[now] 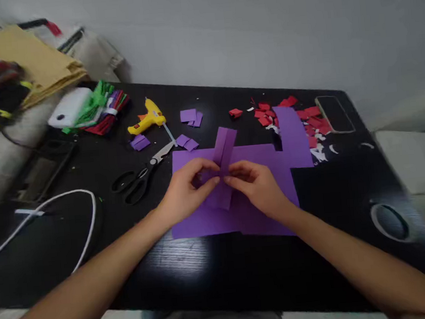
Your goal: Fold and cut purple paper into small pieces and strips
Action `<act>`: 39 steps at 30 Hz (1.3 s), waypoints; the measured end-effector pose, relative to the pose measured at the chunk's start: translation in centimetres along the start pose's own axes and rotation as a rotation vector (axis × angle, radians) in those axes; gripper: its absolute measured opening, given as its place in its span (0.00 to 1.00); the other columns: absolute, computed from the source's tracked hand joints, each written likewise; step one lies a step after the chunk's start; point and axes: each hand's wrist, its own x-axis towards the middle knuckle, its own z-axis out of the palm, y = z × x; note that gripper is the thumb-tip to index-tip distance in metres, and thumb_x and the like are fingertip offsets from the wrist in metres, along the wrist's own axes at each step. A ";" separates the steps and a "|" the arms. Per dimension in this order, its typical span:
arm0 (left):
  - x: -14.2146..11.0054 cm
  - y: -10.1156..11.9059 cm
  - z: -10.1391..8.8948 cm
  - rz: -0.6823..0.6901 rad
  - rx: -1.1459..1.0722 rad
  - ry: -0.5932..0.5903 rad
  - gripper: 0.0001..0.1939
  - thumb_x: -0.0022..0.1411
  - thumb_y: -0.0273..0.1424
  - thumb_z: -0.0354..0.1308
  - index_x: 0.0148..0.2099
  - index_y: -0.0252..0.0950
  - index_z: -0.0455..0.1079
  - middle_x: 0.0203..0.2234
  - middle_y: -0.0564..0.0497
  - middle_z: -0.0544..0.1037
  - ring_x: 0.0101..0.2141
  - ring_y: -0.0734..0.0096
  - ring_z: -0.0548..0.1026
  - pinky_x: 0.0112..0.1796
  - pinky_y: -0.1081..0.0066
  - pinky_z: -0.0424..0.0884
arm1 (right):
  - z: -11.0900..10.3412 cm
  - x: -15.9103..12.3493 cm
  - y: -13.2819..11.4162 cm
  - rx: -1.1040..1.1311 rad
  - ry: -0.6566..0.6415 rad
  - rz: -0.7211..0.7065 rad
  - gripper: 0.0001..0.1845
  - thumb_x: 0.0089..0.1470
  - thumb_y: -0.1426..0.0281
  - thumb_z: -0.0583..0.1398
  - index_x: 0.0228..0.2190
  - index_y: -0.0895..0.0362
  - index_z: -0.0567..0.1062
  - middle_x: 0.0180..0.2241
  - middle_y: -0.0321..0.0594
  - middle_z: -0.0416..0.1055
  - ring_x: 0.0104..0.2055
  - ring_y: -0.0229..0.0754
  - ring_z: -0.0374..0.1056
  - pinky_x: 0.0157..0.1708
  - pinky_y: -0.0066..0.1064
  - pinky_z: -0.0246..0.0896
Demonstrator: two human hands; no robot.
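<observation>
A creased purple paper strip [225, 146] is held upright and slightly tilted over the table's middle. My left hand [190, 186] pinches its left edge between thumb and fingers. From the other side my right hand [255, 183] pinches the right edge, its fingertips close to the left ones. Beneath both hands lie purple paper sheets [266, 224], spread flat. A curved purple paper piece [294, 137] overlaps their upper right corner. Black-handled scissors [144, 173] rest left of the sheets, blades partly apart. Small purple paper pieces [188, 115] lie beyond the sheets.
A yellow glue gun [151, 117] lies behind the scissors. Red paper scraps [264, 114] and a phone [334, 114] sit at the back right. A tape roll [390, 222] lies near the right edge. A white cable [92, 209] loops at left, before bundled green strips [96, 106].
</observation>
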 end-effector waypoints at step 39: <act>0.1 -0.9 -0.1 0.351 0.321 0.020 0.04 0.66 0.23 0.63 0.43 0.36 0.75 0.41 0.48 0.78 0.43 0.69 0.80 0.45 0.70 0.77 | -0.1 0.0 1.3 -0.030 -0.031 0.015 0.13 0.45 0.65 0.74 0.35 0.53 0.83 0.33 0.37 0.82 0.37 0.44 0.79 0.43 0.39 0.75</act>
